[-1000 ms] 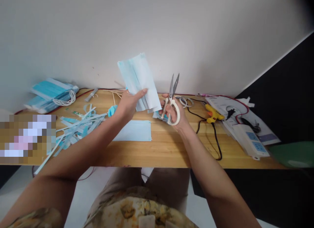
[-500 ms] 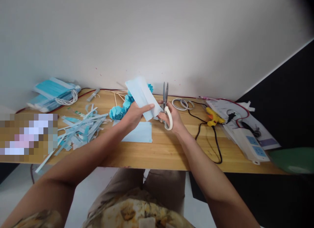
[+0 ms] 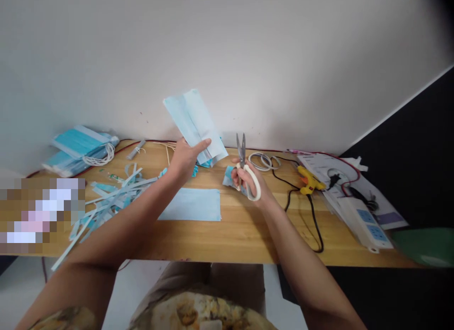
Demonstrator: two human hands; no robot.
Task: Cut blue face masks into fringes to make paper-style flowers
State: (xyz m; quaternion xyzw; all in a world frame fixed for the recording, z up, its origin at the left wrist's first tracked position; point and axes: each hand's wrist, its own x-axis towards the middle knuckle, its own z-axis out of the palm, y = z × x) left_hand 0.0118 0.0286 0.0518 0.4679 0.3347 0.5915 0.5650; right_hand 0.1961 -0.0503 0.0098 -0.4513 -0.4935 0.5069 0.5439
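Observation:
My left hand point(image 3: 185, 157) is closed on a light blue face mask point(image 3: 193, 122), lifted above the wooden table point(image 3: 241, 230) with its free end pointing up and to the left. My right hand point(image 3: 248, 181) grips white-handled scissors point(image 3: 246, 167) just to the right of the mask. The blades are closed and point upward, apart from the mask. A flat blue mask piece point(image 3: 191, 210) lies on the table below both hands. A small blue scrap point(image 3: 229, 175) sits beside my right hand.
Cut blue strips point(image 3: 113, 197) are scattered at the left, with a stack of masks point(image 3: 80, 148) behind them. To the right lie elastic loops point(image 3: 262, 160), a yellow glue gun point(image 3: 309, 178) with a black cord, a white power strip point(image 3: 362, 216) and papers. A wall backs the table.
My left hand has raised the mask higher and away from the scissors. My right hand has moved slightly down and right, with the blades still closed.

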